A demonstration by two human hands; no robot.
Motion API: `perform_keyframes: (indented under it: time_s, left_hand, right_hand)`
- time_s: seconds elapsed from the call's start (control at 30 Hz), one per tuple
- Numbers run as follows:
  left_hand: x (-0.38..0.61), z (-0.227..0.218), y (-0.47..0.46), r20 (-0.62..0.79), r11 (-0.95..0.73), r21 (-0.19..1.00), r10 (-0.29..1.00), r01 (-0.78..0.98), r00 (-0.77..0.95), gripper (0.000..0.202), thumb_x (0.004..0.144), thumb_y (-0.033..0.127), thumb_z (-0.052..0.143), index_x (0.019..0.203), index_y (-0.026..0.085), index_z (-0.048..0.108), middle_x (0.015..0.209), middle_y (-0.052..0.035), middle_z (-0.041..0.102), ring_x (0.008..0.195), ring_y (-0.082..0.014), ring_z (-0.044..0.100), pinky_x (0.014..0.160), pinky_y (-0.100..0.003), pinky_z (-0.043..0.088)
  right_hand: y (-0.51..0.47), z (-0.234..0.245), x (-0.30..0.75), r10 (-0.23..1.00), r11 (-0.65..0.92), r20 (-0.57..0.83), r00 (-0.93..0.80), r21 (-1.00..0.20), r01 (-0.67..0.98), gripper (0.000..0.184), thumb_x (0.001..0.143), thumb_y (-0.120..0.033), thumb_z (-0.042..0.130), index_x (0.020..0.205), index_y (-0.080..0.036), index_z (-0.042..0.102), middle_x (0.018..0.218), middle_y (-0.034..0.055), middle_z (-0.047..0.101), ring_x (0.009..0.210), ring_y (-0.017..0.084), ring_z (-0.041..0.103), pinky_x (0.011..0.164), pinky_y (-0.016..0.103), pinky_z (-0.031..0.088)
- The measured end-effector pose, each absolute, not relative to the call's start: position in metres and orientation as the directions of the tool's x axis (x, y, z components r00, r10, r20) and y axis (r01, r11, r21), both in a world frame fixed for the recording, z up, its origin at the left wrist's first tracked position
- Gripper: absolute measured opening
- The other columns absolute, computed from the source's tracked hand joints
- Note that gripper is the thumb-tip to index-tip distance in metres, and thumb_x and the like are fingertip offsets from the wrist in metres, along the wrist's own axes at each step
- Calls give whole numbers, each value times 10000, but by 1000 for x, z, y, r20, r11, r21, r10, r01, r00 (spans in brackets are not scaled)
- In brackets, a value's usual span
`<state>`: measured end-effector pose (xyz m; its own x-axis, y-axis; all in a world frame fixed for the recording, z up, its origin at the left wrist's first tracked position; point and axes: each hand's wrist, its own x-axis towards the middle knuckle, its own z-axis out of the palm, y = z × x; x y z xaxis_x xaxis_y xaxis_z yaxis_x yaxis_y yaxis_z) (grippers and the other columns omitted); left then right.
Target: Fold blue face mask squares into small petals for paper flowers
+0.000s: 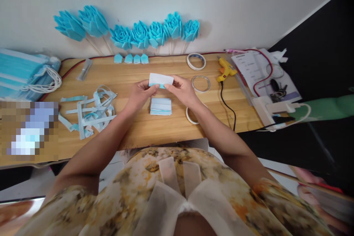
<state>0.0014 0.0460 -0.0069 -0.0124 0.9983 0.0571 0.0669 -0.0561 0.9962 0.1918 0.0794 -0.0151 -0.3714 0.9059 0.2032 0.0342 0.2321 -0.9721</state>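
Between both hands I hold a small rectangular piece of mask fabric (160, 79), white on the face toward me with a blue strip folded along its lower edge. My left hand (143, 91) pinches its left end, the thumb on the blue strip. At the right end, my right hand (181, 89) grips it the same way, thumb near the middle. Just below the hands lies a neat stack of cut fabric pieces (160, 106), pale blue and white. Beyond them, several small blue folded petals (128, 58) sit in a row.
Blue fabric flowers (140, 34) on sticks lean against the wall. Left are face masks (20, 72), fabric scraps (91, 112) and a bundle of clear strips (84, 69). Right are tape rolls (196, 68), a yellow glue gun (226, 69) with a cord, papers (246, 66) and keys (278, 90).
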Motion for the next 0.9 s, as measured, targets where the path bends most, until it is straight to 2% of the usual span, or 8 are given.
perform_keyframes:
  time_s: [0.2, 0.57, 0.9]
  left_hand:
    - [1, -6, 46, 61, -60, 995, 998, 85, -9, 293, 746, 431, 748, 621, 198, 620, 586, 16, 577, 548, -116, 475, 550, -264, 360]
    - [2, -5, 45, 62, -59, 995, 997, 80, -35, 297, 770, 425, 753, 611, 193, 656, 587, -1, 608, 560, -120, 510, 553, -257, 411]
    - [4, 0, 44, 45, -42, 996, 998, 82, -46, 280, 762, 405, 722, 600, 192, 640, 577, 2, 615, 557, -119, 523, 558, -246, 434]
  right_hand:
    - [80, -14, 192, 907, 242, 209, -367, -969, 48, 362, 820, -416, 713, 1102, -189, 730, 1010, 31, 746, 902, 172, 650, 869, 328, 524]
    - [80, -12, 192, 902, 273, 230, -366, -960, 68, 346, 829, -435, 703, 1058, -178, 734, 913, 20, 720, 825, 157, 614, 795, 300, 504]
    - [80, -14, 192, 902, 264, 215, -374, -961, 85, 338, 837, -427, 686, 1051, -168, 729, 858, 6, 674, 791, 144, 576, 792, 287, 484]
